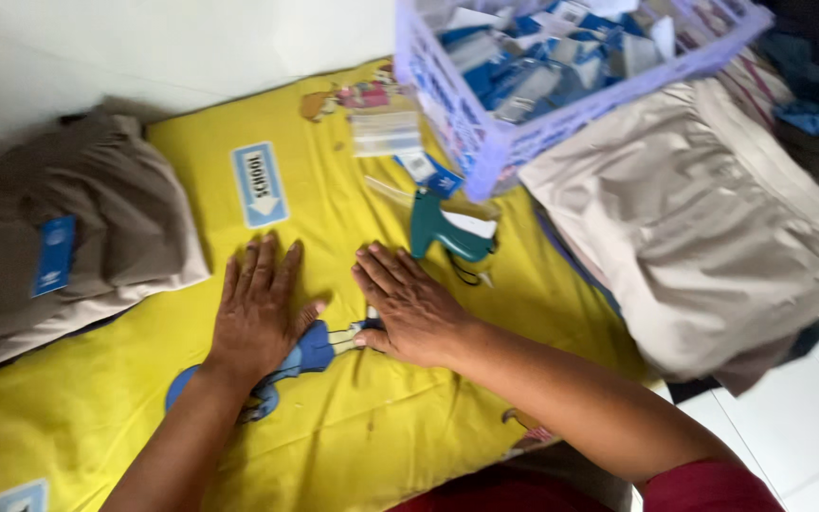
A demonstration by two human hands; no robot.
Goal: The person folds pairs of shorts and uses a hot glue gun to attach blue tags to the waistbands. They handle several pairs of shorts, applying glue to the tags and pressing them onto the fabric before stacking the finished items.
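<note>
Both hands lie flat, palms down and fingers spread wide, on a bright yellow cloth that covers the surface below; neither hand holds anything. The left hand rests beside a printed cartoon figure in blue on the cloth, its thumb just touching the print, while the right hand lies close alongside, its thumb side near the same figure, the two hands nearly touching at the thumbs. Just beyond the right hand's fingertips lies a teal tagging gun (its needle end points away toward a clear strip, and a short black loop trails from its handle), near but not touching the fingers. A blue and white tag lies just past the gun, and a small clear packet of fasteners sits a little farther on. At the far right edge of the cloth stands a lilac plastic basket, filled with blue and white tags whose details are too blurred to tell. To the right of the basket, a folded beige garment lies in a thick pile, overlapping the cloth's edge. On the left, a folded brown garment rests on the cloth with a blue tag on it. A blue rectangular print with an arrow shows on the cloth between the brown garment and the gun. The right arm ends in a dark red sleeve at the lower edge.
</note>
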